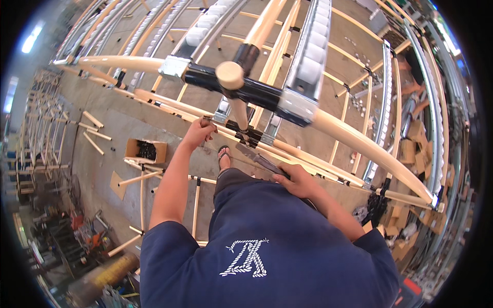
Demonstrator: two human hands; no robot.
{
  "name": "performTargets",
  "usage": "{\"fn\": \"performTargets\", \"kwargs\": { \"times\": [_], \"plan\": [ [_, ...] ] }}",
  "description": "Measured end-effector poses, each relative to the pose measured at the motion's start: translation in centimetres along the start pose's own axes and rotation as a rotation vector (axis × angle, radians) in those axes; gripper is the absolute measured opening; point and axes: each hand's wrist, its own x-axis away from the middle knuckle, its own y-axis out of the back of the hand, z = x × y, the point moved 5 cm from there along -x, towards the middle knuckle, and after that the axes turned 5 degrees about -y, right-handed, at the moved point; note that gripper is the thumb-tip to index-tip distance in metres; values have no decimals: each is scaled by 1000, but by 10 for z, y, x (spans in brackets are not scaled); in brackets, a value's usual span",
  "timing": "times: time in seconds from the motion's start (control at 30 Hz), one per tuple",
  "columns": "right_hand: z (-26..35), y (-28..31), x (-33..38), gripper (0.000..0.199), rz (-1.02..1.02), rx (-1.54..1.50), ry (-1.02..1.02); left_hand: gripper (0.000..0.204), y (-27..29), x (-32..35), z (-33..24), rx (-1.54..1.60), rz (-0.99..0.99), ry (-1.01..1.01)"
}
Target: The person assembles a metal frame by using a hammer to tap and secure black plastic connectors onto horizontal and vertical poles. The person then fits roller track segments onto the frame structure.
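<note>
My left hand (pixel 199 132) reaches forward to a low cream pipe (pixel 169 105) of the rack, its fingers pinched on a small metal tool (pixel 207 121) beside a black joint clamp (pixel 245 134). My right hand (pixel 299 180) grips the near end of a dark grey flat bar (pixel 259 160) that lies slanted along the lower pipe, toward the clamp. Close to the camera, a large black joint (pixel 246 87) with a cream pipe end (pixel 229 75) is blurred. My foot in a sandal (pixel 224 156) stands on the concrete floor below.
White roller tracks (pixel 313 51) and cream pipes run across the rack ahead. An open cardboard box of black parts (pixel 146 150) and loose pipes (pixel 139 177) lie on the floor at left. Cardboard boxes (pixel 413 154) pile at right; machinery clutter (pixel 82 236) at lower left.
</note>
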Motion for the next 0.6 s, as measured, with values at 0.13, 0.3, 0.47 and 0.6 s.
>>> {"fn": "performTargets", "kwargs": {
  "times": [0.13,0.3,0.47,0.6],
  "plan": [
    [61,-19,-43,32,-72,87,-148,17,-11,0,-3,83,89,-64],
    [108,-33,-78,29,-111,30,-354,26,-11,-11,1,174,263,-69],
    [112,-56,-95,36,-257,-18,-397,20,5,-20,5,-60,301,-329],
    [121,-61,-100,46,-260,-12,-511,33,9,-33,34,-133,398,-295]
  ]
}}
